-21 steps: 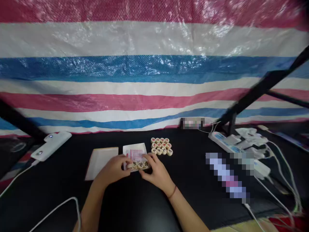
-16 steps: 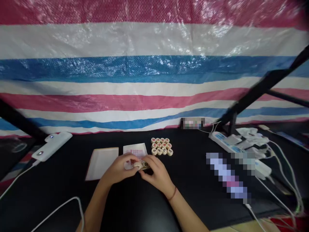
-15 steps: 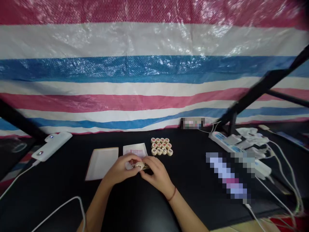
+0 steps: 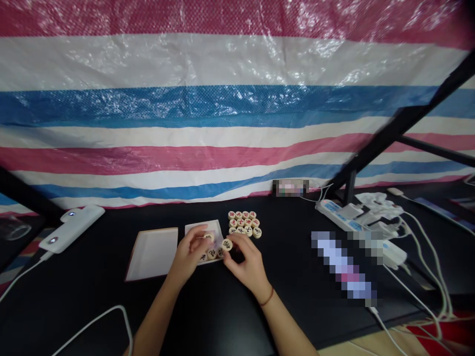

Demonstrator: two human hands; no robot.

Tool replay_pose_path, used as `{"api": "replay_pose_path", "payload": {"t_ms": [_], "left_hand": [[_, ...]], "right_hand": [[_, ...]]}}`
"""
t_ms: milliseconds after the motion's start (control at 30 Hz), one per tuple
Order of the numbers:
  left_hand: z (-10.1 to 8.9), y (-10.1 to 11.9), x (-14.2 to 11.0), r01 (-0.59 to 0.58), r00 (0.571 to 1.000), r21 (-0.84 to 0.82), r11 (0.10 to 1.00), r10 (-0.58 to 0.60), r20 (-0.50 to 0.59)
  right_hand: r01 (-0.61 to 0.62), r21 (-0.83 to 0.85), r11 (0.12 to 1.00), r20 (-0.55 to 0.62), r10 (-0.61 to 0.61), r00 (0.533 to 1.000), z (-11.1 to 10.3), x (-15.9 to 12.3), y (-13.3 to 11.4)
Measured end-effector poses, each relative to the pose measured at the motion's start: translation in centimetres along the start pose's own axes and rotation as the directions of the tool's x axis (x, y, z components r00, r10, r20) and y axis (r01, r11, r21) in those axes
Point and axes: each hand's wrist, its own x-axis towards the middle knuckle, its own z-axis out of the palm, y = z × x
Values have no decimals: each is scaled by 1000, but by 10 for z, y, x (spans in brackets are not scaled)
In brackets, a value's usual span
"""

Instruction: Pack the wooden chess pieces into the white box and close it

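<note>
Between the thumb and fingers of my right hand (image 4: 247, 258) is a round cream Chinese chess piece (image 4: 227, 244), its black character facing up. My left hand (image 4: 191, 251) is curled over the white box (image 4: 214, 225), with another chess piece (image 4: 209, 238) at its thumb and fingertips. A row of chess pieces (image 4: 212, 253) with black characters lies along the near side of the box, partly hidden by my hands. To the right of the box stand several chess pieces (image 4: 239, 223) in neat rows, red characters at the back and black in front.
The white-lined box lid (image 4: 153, 253) lies left of the box. A white device (image 4: 72, 230) with a cable is at the far left. On the right are a power strip (image 4: 356, 227) with plugs and a blurred-out long object (image 4: 343, 267). Striped sheeting (image 4: 222, 109) hangs behind.
My left hand has drawn back to the left from the row of pieces. A chess piece is now in my right hand, which has come slightly apart from the left. The view has shifted slightly.
</note>
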Motion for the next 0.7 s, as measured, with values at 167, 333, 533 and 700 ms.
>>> {"api": "replay_pose_path", "payload": {"t_ms": [167,333,533,700], "left_hand": [[-5,1,5,-5,990,-10,1000,4,-142],[-3,2,3,21,992,41,999,-16,-123],[-3,-5,1,-94,995,222,971,97,-6],[5,-11,-3,-373,923,550,747,357,141]], "right_hand": [[-207,-200,958,7,213,977,-16,-12,25],[-242,-347,906,42,273,961,-19,-23,41],[-219,-309,926,73,253,965,-13,-20,40],[-187,-143,972,10,190,982,-9,-15,22]]}}
